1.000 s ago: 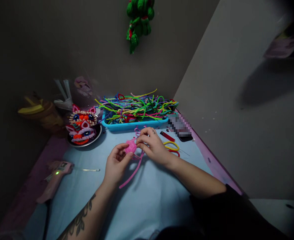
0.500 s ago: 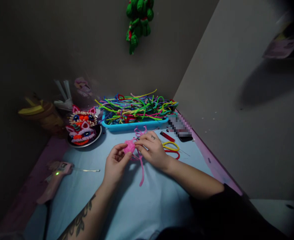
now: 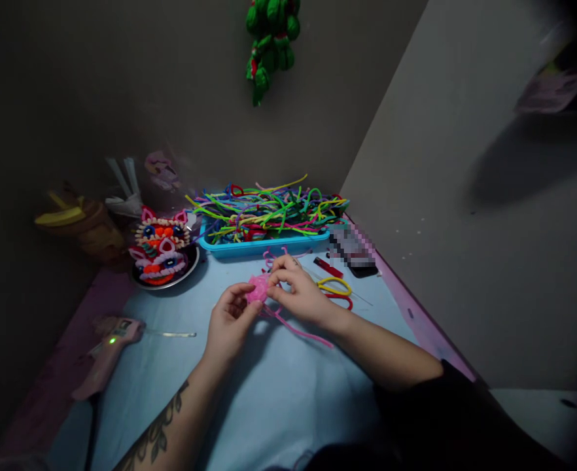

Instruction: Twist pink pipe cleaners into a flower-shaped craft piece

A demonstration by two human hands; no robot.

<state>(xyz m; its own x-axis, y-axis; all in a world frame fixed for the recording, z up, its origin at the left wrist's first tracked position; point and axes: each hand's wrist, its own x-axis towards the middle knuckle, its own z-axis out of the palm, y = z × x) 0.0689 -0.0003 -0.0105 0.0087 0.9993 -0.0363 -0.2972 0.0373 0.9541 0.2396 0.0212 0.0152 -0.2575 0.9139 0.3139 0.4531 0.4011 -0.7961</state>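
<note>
Between my two hands is a small pink piece of coiled pipe cleaner [image 3: 258,288], raised over the blue cloth. My left hand [image 3: 232,318] pinches its left and lower edge with thumb and fingers. At its right edge, my right hand [image 3: 296,291] has thumb and fingertips closed on the same piece. A long pink pipe cleaner tail [image 3: 308,335] runs from the piece down and right, under my right wrist. Behind my right fingers, curled purple-pink pipe cleaners [image 3: 269,258] are partly hidden.
A blue tray [image 3: 263,248] heaped with colourful pipe cleaners stands behind my hands. Scissors [image 3: 335,286], a red lighter [image 3: 328,267] and a phone [image 3: 353,252] lie right. To the left are a pink glue gun [image 3: 114,353] and a bowl [image 3: 171,282] holding fuzzy animal-face figures.
The pink tail has swung from hanging straight down to pointing down and right. The coiled piece has turned and shifted slightly right in my fingers.
</note>
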